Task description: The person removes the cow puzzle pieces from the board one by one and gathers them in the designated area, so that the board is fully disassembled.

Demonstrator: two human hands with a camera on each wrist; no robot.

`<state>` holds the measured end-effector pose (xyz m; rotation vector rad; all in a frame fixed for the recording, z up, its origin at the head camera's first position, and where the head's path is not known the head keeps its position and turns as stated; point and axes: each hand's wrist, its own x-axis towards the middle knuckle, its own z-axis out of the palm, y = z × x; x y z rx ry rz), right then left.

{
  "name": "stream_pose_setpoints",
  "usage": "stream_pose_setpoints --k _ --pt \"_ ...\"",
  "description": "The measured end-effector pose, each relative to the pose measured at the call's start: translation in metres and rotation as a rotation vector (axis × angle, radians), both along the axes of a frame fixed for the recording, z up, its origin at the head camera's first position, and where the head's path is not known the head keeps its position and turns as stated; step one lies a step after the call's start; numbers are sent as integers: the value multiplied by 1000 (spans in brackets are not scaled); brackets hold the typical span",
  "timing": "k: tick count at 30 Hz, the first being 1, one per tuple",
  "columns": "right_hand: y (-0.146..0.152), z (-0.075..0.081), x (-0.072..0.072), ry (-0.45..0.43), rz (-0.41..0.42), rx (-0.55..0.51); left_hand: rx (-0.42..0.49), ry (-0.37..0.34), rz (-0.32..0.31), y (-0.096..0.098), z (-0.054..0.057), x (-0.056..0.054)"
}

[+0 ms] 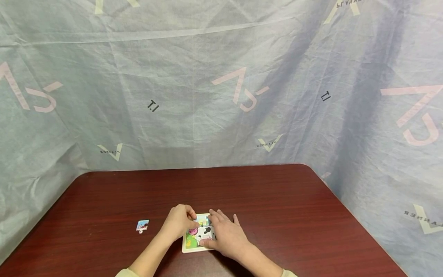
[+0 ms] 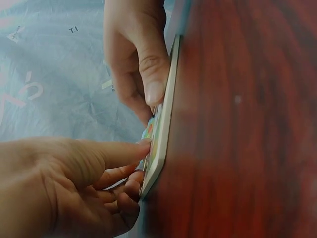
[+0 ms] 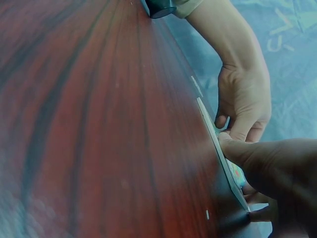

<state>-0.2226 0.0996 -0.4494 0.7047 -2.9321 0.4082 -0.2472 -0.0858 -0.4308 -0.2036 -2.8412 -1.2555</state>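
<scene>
A jigsaw puzzle in a white-edged tray [image 1: 187,251], showing a black-and-white cow with a pink muzzle on green, lies near the table's front. At its upper left corner my left hand [image 1: 179,222] pinches a jigsaw piece [image 2: 147,130] between thumb and fingers; most of that piece is hidden. My right hand [image 1: 228,234] lies with spread fingers over the tray's right side, its thumb on the lower part of the picture. It covers the puzzle's right portion. In the right wrist view, both hands meet over the tray.
One loose jigsaw piece [image 1: 142,226], blue with a reddish-brown patch, lies on the dark red wooden table [image 1: 114,204] left of the tray. A grey printed cloth [image 1: 194,96] hangs behind and along the sides of the table.
</scene>
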Motion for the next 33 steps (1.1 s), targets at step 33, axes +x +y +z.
stream_pose_setpoints --k 33 --pt "0 1 1 -4 -6 -7 36 103 -30 1 -4 0"
